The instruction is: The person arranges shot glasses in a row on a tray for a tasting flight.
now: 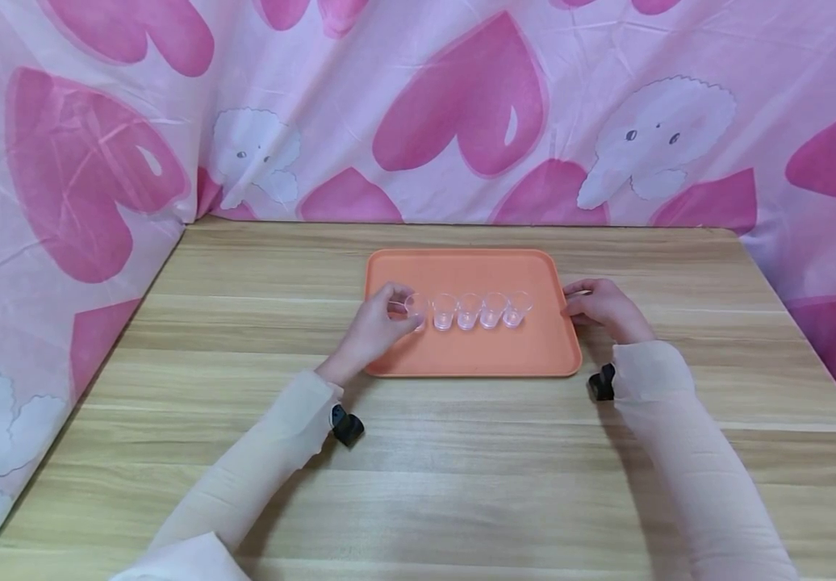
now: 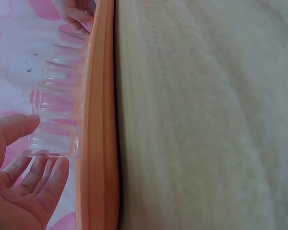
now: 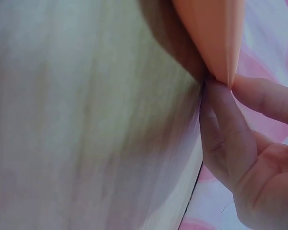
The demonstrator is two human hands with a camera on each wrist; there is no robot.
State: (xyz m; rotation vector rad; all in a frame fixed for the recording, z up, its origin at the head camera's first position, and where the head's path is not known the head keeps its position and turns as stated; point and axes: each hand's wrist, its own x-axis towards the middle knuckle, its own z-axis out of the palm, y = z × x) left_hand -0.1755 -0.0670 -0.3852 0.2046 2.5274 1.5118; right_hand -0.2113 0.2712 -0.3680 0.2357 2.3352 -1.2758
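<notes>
Several small clear plastic cups (image 1: 468,315) stand upright in a row across an orange tray (image 1: 469,355). My left hand (image 1: 378,323) holds the leftmost cup (image 2: 53,141), with the thumb on one side and the fingertips on the other. At the tray's right rim, my right hand (image 1: 603,308) pinches the edge. The right wrist view has its thumb (image 3: 264,98) on the upper side of the rim and its fingers (image 3: 230,129) below it.
The tray sits toward the back of a wood-grain table (image 1: 461,476). A pink curtain (image 1: 331,97) with hearts and cartoon animals hangs behind the table and along its sides. Each wrist bears a small black camera (image 1: 347,426).
</notes>
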